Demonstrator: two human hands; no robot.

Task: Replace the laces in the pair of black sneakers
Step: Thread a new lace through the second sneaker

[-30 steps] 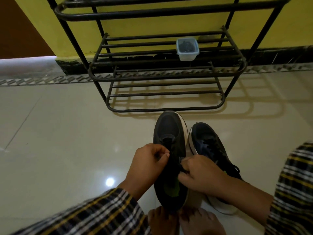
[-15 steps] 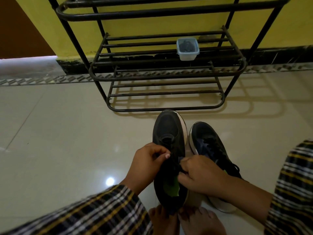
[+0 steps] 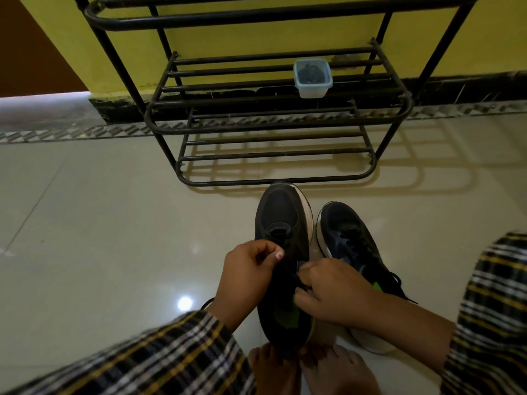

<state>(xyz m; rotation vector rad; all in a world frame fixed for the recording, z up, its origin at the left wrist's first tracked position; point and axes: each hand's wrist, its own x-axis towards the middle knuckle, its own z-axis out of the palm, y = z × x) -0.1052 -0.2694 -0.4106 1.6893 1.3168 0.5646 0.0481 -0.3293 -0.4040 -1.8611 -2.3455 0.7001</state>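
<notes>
Two black sneakers with white soles stand side by side on the floor, toes toward the rack. Over the left sneaker both hands work at the eyelets. My left hand pinches a black lace between thumb and fingers at the shoe's left side. My right hand grips the lace at the right eyelets. The right sneaker is laced, its lace ends trailing off to the right. A green insole shows inside the left sneaker.
A black metal shoe rack stands against the yellow wall just beyond the shoes. A small plastic container with dark contents sits on its middle shelf. My bare feet touch the left sneaker's heel. Glossy tile floor spreads left.
My left hand has drawn slightly left and down with the lace. My right hand stays at the eyelets. The shoes have not moved.
</notes>
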